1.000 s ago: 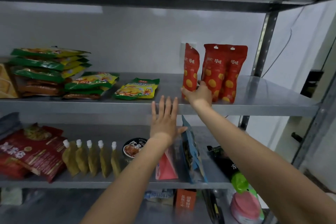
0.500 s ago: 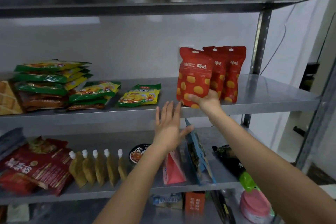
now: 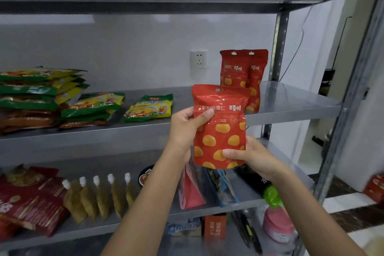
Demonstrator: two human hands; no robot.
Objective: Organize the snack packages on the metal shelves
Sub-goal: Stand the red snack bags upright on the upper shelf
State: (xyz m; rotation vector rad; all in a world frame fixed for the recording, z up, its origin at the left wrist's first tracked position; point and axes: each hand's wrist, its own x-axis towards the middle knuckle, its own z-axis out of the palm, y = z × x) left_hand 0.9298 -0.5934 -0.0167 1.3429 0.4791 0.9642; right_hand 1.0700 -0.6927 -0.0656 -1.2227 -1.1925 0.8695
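I hold one red snack pouch (image 3: 220,127) upright with both hands, in the air in front of the middle shelf (image 3: 291,106). My left hand (image 3: 184,129) pinches its upper left edge, and my right hand (image 3: 252,157) pinches the lower right corner. On both hands the thumb presses on the front, while the other fingers are behind the pouch, hidden. Behind it, two more red pouches (image 3: 241,68) stand upright on this shelf near the right post (image 3: 278,48), one overlapping the other. At the left of the same shelf, green and yellow packets (image 3: 37,89) lie in flat stacks.
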